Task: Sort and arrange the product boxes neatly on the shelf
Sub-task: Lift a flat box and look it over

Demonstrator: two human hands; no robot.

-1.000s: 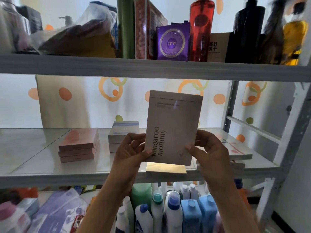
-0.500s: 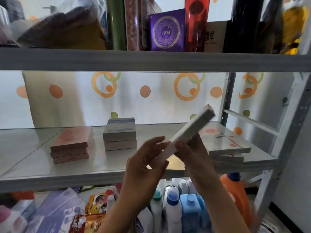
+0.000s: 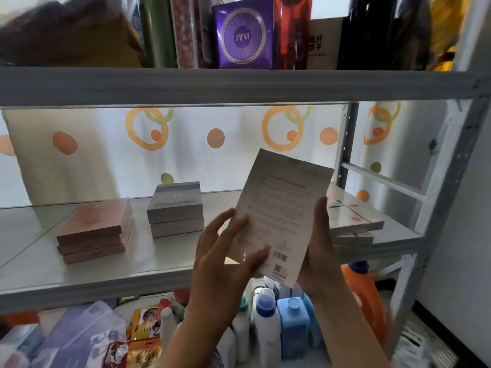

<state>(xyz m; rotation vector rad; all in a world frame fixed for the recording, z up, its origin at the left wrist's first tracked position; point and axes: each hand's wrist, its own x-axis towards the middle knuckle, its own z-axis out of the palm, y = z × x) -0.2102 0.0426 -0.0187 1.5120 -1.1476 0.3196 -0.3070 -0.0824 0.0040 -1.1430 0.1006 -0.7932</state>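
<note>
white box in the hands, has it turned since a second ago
Yes. The white box has flipped: its barcode back now faces the camera, and it sits further right, toward the shelf post.

Grey metal shelving unit [image 3: 239, 85] stands before a backlit white curtain [image 3: 239, 155] printed with orange and green circles. Plain grey wall [image 3: 462, 235] at right.
</note>
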